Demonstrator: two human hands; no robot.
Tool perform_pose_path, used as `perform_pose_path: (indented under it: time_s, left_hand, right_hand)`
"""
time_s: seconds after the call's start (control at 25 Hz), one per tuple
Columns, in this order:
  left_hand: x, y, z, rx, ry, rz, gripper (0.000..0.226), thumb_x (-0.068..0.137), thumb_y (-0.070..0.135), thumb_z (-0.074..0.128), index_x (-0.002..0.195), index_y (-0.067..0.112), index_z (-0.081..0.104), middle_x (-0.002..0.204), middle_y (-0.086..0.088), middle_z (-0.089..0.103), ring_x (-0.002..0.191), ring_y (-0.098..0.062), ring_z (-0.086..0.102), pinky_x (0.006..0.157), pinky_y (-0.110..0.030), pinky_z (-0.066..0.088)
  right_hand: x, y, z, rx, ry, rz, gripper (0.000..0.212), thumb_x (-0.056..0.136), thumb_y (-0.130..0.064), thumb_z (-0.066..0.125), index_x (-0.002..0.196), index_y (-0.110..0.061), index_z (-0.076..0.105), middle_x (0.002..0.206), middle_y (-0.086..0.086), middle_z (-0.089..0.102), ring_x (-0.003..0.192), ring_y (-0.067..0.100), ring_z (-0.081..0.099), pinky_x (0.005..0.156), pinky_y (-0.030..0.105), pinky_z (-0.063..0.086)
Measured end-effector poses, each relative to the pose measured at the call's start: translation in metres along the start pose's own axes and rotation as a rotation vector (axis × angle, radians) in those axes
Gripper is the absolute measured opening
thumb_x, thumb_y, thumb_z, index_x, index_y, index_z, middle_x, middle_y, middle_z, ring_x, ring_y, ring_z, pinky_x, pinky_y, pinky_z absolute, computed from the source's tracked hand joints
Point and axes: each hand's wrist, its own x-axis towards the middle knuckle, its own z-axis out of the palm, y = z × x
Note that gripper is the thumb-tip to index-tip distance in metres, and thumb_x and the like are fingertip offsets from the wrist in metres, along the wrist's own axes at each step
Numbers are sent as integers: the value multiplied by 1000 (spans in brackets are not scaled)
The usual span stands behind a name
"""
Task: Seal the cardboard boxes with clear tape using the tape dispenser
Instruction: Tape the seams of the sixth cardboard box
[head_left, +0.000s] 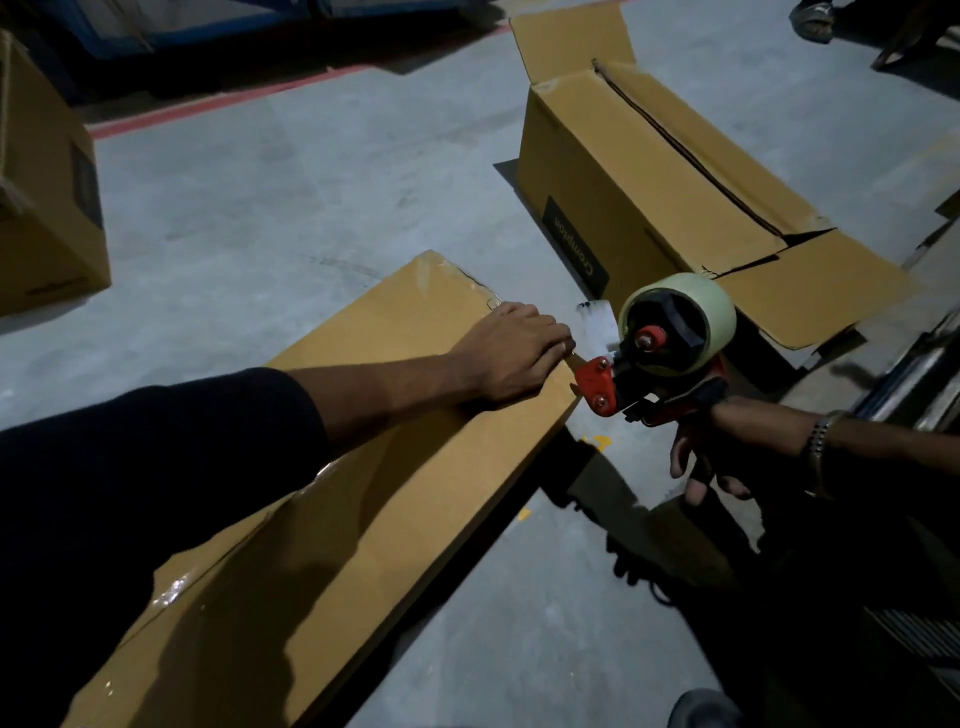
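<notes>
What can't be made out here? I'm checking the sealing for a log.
- Head view: tape seam under the left hand, hidden by hand and forearm.
- Tape dispenser handle: covered by the right hand.
- Near box: bottom edge cuts it off.
- Open box contents: flaps hide them.

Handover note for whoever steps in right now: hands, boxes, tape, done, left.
Left hand: resting on the near box at its far right edge, fingertips at the loose tape end.
Right hand: grips the tape dispenser handle, held just off that box's right edge.
Done: glossy tape shows along the near box's top seam.
Left: the open box behind, marked Crompton, has end flaps up and an untaped seam. A third box at far left; its seal cannot be judged.
</notes>
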Motion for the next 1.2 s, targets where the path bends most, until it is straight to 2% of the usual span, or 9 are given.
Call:
perform_pose_path:
  time_s: [0.24, 0.48, 0.56, 0.64, 0.76, 0.84, 0.92, 1.08, 1.2]
  left_hand:
    - [3, 0, 0, 29, -16, -20, 38, 112, 41, 32, 105, 20, 62, 96, -4, 66, 87, -17, 45, 94, -38, 33]
    - [-1, -3, 10, 74, 27, -17, 39, 110, 43, 28, 105, 21, 59, 90, -3, 64, 89, -25, 55, 97, -44, 39]
    - [1, 0, 9, 52, 31, -21, 44, 110, 45, 25, 104, 20, 61, 90, -2, 65, 87, -22, 53, 97, -41, 37]
    - [0, 1, 7, 37, 36, -26, 52, 107, 47, 20, 103, 19, 63, 89, 0, 65, 85, -19, 50, 98, -39, 35]
    - [1, -2, 4, -12, 19, -13, 42, 106, 44, 23, 96, 20, 57, 85, 4, 55, 84, -17, 45, 98, -39, 34]
    - [0, -1, 3, -29, 22, -6, 35, 106, 40, 26, 93, 23, 54, 84, 5, 52, 83, -19, 47, 97, -39, 34]
    - [2, 0, 3, -37, 14, -13, 37, 105, 40, 25, 92, 21, 55, 83, 2, 57, 83, -20, 48, 96, -38, 34]
    - [2, 1, 8, -60, 32, -62, 52, 103, 45, 23, 101, 15, 66, 93, -2, 69, 89, -22, 56, 103, -40, 36]
    - [0, 0, 11, -99, 35, -36, 44, 101, 52, 37, 102, 17, 64, 92, 1, 65, 89, -20, 52, 100, -39, 34]
  right_hand:
    - [-7, 13, 0, 20, 78, -108, 31, 101, -19, 55, 104, 6, 73, 83, 42, 66, 47, 30, 49, 48, 29, 33]
    - [13, 26, 0, -187, 216, -167, 34, 87, -23, 57, 113, -10, 75, 95, 33, 71, 54, 28, 58, 50, 33, 48]
    - [27, 32, -6, -219, 179, -155, 28, 83, -24, 64, 107, -19, 78, 102, 23, 76, 73, 36, 72, 68, 43, 61]
    - [36, 33, -8, -229, 188, -181, 25, 82, -25, 70, 104, -20, 79, 103, 19, 77, 86, 36, 75, 80, 48, 62]
    - [20, 21, -2, -457, 309, -258, 17, 82, -19, 73, 98, -19, 78, 92, 10, 76, 82, 27, 70, 74, 36, 61]
    - [13, 17, -3, -682, 391, -290, 3, 83, -16, 67, 83, -14, 69, 79, 9, 68, 76, 29, 64, 59, 28, 49]
    - [13, 13, -3, -787, 425, -267, 16, 83, -18, 66, 72, -18, 55, 69, 5, 58, 65, 25, 59, 51, 26, 41]
    - [17, 4, 0, -837, 523, -223, 25, 79, -28, 73, 95, -18, 56, 76, 6, 63, 66, 25, 64, 54, 33, 51]
    - [17, -1, 1, -824, 433, -229, 20, 83, -21, 73, 102, -15, 70, 82, -1, 65, 76, 22, 64, 63, 32, 55]
